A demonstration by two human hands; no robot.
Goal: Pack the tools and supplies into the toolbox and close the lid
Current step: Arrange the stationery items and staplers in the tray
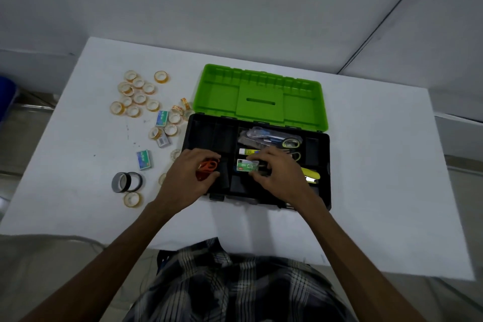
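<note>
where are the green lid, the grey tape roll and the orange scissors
green lid (217,98), head view, on the left inner panel of the open lid
grey tape roll (118,182), head view, on its outer grey band
orange scissors (209,165), head view, on the orange handle loop under the left hand (190,178)

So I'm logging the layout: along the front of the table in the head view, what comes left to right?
Grey and black tape rolls → left hand gripping orange scissors → right hand holding a green staple box → yellow tool.
</note>
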